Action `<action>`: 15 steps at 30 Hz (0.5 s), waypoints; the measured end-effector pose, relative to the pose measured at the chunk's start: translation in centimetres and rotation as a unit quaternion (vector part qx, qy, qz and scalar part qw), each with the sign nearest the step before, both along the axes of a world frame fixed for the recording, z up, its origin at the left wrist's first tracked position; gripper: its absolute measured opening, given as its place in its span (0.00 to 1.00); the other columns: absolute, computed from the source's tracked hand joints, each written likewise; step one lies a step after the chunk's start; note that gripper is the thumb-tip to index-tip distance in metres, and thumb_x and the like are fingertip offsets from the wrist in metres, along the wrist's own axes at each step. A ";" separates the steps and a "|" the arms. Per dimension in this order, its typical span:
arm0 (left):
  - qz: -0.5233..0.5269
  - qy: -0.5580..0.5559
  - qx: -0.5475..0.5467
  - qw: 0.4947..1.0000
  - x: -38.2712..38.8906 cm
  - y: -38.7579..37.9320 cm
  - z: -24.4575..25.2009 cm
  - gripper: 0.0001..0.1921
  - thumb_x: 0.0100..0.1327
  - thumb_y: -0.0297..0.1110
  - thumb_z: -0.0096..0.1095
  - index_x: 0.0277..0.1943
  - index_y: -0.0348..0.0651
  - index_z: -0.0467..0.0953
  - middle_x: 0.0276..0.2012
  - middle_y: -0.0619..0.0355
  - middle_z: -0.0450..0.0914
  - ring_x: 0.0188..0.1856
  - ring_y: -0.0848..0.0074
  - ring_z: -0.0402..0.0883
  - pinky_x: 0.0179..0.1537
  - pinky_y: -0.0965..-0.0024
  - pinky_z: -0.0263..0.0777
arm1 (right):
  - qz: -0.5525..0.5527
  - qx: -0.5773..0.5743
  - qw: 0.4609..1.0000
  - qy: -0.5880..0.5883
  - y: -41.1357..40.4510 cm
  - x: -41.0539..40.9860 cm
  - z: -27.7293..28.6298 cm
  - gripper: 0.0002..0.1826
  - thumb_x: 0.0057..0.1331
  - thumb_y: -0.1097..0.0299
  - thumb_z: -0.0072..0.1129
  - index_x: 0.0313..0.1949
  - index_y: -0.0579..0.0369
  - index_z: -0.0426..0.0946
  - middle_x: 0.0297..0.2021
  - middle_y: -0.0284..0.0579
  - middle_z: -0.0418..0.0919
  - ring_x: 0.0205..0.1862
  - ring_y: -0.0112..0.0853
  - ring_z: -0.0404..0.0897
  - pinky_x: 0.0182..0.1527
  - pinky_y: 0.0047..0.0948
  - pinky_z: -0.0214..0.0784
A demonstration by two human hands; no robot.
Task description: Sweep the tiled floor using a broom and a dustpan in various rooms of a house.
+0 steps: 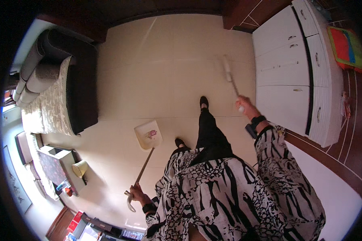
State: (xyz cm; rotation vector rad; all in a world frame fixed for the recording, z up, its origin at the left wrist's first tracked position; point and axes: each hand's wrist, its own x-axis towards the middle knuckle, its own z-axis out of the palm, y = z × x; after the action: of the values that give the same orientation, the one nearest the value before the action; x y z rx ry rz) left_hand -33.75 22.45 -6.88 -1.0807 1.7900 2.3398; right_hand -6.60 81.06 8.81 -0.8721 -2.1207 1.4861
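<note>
My left hand (136, 192) is closed around the handle of a long-handled dustpan (141, 141), whose cream pan lies on the tiled floor with a pinkish scrap and small bits in it. My right hand (246, 106), out to the right, grips the stick of a broom (227, 70). The broom's head is motion-blurred, over or on the floor in front of the white cabinets; whether it touches the tiles I cannot tell.
A sofa (45, 105) with a patterned cover stands at the left, near a small table (52, 165) and a yellowish waste bin (80, 168). White cabinets (280, 66) line the right side. My black shoes (204, 101) are on the floor between the tools.
</note>
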 end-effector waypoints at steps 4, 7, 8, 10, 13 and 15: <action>-0.006 0.018 0.059 0.998 -2.5 -1.6 1.3 0.15 0.52 0.30 0.51 0.37 0.25 0.61 0.29 0.45 0.68 0.29 0.61 0.74 0.32 0.70 0.76 | -0.015 0.336 0.929 -0.155 -0.4 1.6 2.9 0.07 0.49 0.72 0.51 0.30 0.56 0.66 0.27 0.46 0.68 0.32 0.39 0.68 0.37 0.28 0.60; -0.002 -0.006 0.044 0.999 -5.1 -7.3 -1.9 0.14 0.52 0.30 0.51 0.34 0.24 0.62 0.33 0.45 0.67 0.32 0.62 0.73 0.35 0.72 0.75 | -0.110 0.296 0.893 -0.322 -3.9 2.1 0.9 0.12 0.49 0.65 0.55 0.31 0.55 0.66 0.31 0.48 0.70 0.36 0.41 0.70 0.39 0.32 0.62; -0.003 -0.019 0.038 0.999 -5.3 -7.3 -1.9 0.14 0.52 0.30 0.51 0.34 0.25 0.63 0.33 0.46 0.67 0.33 0.63 0.72 0.35 0.72 0.75 | -0.127 0.273 0.886 -0.352 -4.2 3.0 0.3 0.12 0.49 0.64 0.55 0.32 0.55 0.66 0.32 0.48 0.70 0.37 0.42 0.70 0.39 0.33 0.62; -0.029 -0.002 0.044 0.999 -4.8 -8.0 -1.6 0.13 0.53 0.30 0.50 0.35 0.27 0.64 0.33 0.47 0.67 0.34 0.64 0.73 0.34 0.74 0.75 | -0.110 0.298 0.869 -0.379 -6.2 3.1 -1.5 0.14 0.49 0.62 0.55 0.33 0.54 0.66 0.34 0.47 0.71 0.38 0.42 0.70 0.39 0.34 0.62; -0.052 0.008 0.047 0.997 -5.0 -10.0 -2.2 0.13 0.54 0.31 0.49 0.37 0.29 0.64 0.33 0.49 0.69 0.34 0.66 0.74 0.34 0.76 0.74 | -0.134 0.247 0.896 -0.345 -11.1 -0.1 -4.8 0.14 0.49 0.63 0.55 0.34 0.53 0.66 0.35 0.47 0.70 0.39 0.41 0.69 0.40 0.34 0.61; -0.034 -0.032 0.025 0.999 -5.5 -11.9 -4.0 0.13 0.54 0.31 0.49 0.38 0.29 0.64 0.32 0.48 0.71 0.32 0.66 0.75 0.33 0.76 0.74 | -0.138 0.238 0.892 -0.360 -13.1 -2.3 -8.0 0.14 0.49 0.64 0.55 0.34 0.53 0.65 0.36 0.47 0.68 0.40 0.40 0.68 0.40 0.33 0.60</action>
State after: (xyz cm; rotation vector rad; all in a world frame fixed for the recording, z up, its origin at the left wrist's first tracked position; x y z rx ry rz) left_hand -39.24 10.51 -10.86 -1.0597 1.7097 2.2708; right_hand -8.86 67.92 0.85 -1.5982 -2.5317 0.4652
